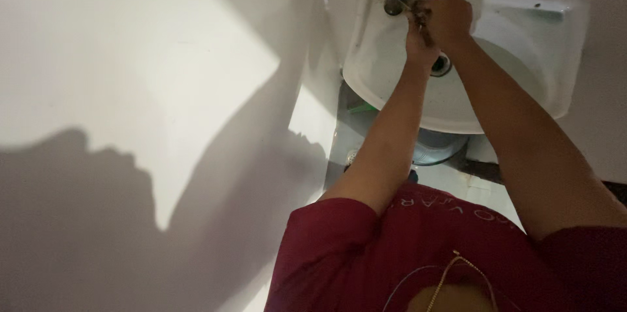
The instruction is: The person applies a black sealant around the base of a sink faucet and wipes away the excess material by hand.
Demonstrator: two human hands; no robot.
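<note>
Both hands are meeting at the tap, which is sitting at the back left rim of the white basin. The right hand is lying on top, its fingers curled tightly together around something small and dark by the spout; what it is cannot be told. The left hand is tucked just beneath it, touching it, fingers hidden, so their state cannot be told. The drain is showing just below the hands. A blue bucket is standing under the basin, beside a white wall.
</note>
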